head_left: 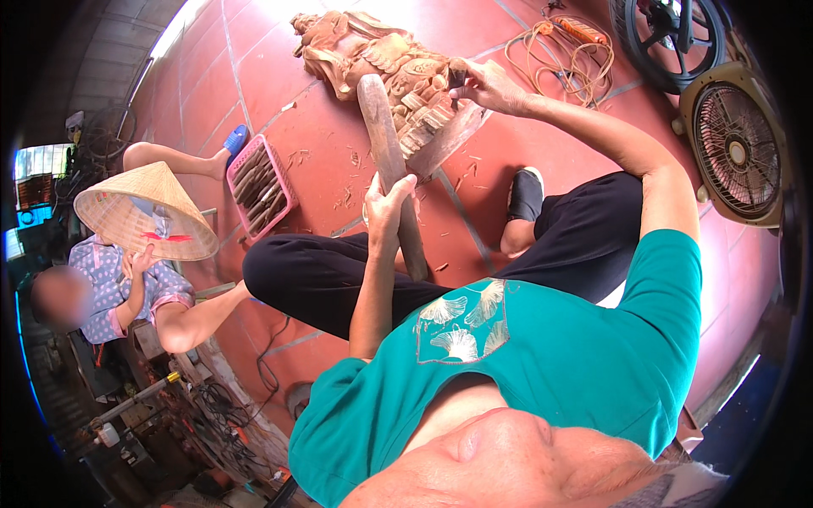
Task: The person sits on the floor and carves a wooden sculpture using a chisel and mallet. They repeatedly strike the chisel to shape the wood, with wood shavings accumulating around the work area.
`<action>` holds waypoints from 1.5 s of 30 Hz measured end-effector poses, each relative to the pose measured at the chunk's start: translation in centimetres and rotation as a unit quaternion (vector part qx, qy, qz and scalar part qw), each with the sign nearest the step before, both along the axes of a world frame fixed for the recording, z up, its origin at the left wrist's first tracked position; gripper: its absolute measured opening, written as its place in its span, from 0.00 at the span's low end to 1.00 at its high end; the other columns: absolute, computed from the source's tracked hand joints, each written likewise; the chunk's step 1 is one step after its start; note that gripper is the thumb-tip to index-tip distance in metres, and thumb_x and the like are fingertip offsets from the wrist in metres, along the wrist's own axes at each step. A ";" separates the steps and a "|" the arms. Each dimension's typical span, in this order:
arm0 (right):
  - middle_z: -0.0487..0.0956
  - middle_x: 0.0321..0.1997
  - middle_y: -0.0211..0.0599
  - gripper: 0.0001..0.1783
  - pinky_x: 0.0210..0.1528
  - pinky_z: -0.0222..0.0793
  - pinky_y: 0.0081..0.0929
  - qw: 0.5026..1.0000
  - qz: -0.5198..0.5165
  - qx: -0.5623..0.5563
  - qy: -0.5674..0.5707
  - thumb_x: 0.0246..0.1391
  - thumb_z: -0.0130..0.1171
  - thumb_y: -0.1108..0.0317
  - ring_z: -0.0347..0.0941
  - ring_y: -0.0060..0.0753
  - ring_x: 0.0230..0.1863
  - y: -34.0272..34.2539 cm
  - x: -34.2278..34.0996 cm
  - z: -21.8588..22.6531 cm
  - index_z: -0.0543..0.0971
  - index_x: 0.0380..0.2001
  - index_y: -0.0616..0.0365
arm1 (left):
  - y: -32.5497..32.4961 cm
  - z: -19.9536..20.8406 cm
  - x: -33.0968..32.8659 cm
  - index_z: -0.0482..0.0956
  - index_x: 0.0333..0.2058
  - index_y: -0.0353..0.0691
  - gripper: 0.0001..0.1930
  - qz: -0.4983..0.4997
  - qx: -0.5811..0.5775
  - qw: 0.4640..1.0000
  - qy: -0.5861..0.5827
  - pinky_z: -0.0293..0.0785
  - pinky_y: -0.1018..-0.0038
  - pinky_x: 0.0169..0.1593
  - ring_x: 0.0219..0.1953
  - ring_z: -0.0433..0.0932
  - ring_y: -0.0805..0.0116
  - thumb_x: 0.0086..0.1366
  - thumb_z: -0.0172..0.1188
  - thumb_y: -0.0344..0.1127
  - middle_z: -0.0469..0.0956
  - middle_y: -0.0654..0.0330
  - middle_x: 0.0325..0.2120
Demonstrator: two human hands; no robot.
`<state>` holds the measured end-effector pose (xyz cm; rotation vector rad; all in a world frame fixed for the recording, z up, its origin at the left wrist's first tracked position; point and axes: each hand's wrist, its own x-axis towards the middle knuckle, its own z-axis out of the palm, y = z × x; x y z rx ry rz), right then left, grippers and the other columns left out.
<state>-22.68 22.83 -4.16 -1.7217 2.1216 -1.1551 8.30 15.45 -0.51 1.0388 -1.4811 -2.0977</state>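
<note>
My left hand is closed around a long, thick wooden club, its rounded end pointing away from me. Just beyond lies a brown wood carving with deep relief of figures, on the tiled floor. At the carving's right end, my right hand pinches a small dark piece against the wood; its kind cannot be made out. A pale, flat stretch of wood shows at the carving's near end, below my right hand.
Left of my knee, a pink basket holds several wooden-handled tools. A person with a conical straw hat sits at the left, near cluttered gear. A fan, a wheel and an orange power strip with coiled cord are at right.
</note>
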 end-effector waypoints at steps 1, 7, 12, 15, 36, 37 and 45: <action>0.83 0.28 0.39 0.22 0.33 0.75 0.33 1.000 0.008 -0.012 0.005 0.57 0.67 0.55 0.82 0.40 0.29 0.0 0.1 0.0 0.75 0.51 0.52 | 0.0 0.0 0.0 0.74 0.40 0.38 0.13 -0.002 -0.005 1.000 -0.004 0.71 0.78 0.21 0.17 0.73 0.77 0.61 0.67 0.36 0.73 0.65 0.21; 0.82 0.28 0.37 0.20 0.30 0.73 0.32 0.999 0.032 -0.029 0.009 0.57 0.67 0.55 0.81 0.38 0.27 0.0 0.5 0.5 0.75 0.47 0.50 | 0.2 -0.1 0.0 0.75 0.41 0.38 0.14 -0.013 -0.035 0.999 -0.011 0.71 0.79 0.21 0.18 0.74 0.77 0.61 0.67 0.37 0.75 0.65 0.21; 0.80 0.28 0.35 0.19 0.30 0.72 0.32 0.998 0.030 -0.047 0.035 0.56 0.68 0.57 0.81 0.37 0.26 -0.1 0.4 0.3 0.75 0.45 0.51 | 0.2 -0.2 0.0 0.75 0.41 0.38 0.14 -0.019 -0.050 0.998 -0.013 0.71 0.79 0.22 0.19 0.74 0.78 0.62 0.67 0.36 0.75 0.65 0.21; 0.80 0.27 0.35 0.19 0.30 0.72 0.32 0.998 0.044 -0.054 0.006 0.55 0.68 0.58 0.80 0.38 0.27 -0.1 0.5 0.5 0.75 0.45 0.51 | 0.2 -0.4 0.0 0.75 0.42 0.38 0.14 -0.019 -0.049 0.999 -0.010 0.71 0.79 0.23 0.19 0.74 0.78 0.61 0.67 0.36 0.75 0.65 0.21; 0.79 0.32 0.39 0.29 0.37 0.70 0.38 0.998 0.045 0.009 0.048 0.54 0.68 0.56 0.78 0.43 0.36 0.0 0.6 0.5 0.71 0.56 0.53 | 0.4 -0.1 -0.2 0.75 0.42 0.37 0.14 -0.027 -0.090 0.995 -0.019 0.72 0.79 0.25 0.22 0.75 0.78 0.62 0.66 0.36 0.76 0.64 0.23; 0.79 0.32 0.41 0.31 0.38 0.71 0.39 0.997 0.070 0.011 0.043 0.55 0.68 0.56 0.78 0.45 0.36 -0.2 0.4 0.3 0.70 0.57 0.58 | 0.5 0.4 -0.2 0.74 0.43 0.36 0.14 -0.024 -0.094 0.995 -0.003 0.73 0.79 0.26 0.23 0.75 0.78 0.63 0.66 0.35 0.77 0.63 0.25; 0.79 0.33 0.43 0.39 0.38 0.73 0.41 0.994 0.093 -0.009 0.055 0.55 0.67 0.52 0.78 0.47 0.35 -0.5 0.4 -1.1 0.66 0.63 0.62 | 2.2 3.6 -2.2 0.69 0.49 0.30 0.17 0.054 -0.304 0.947 0.083 0.74 0.74 0.32 0.27 0.76 0.74 0.65 0.63 0.30 0.77 0.62 0.29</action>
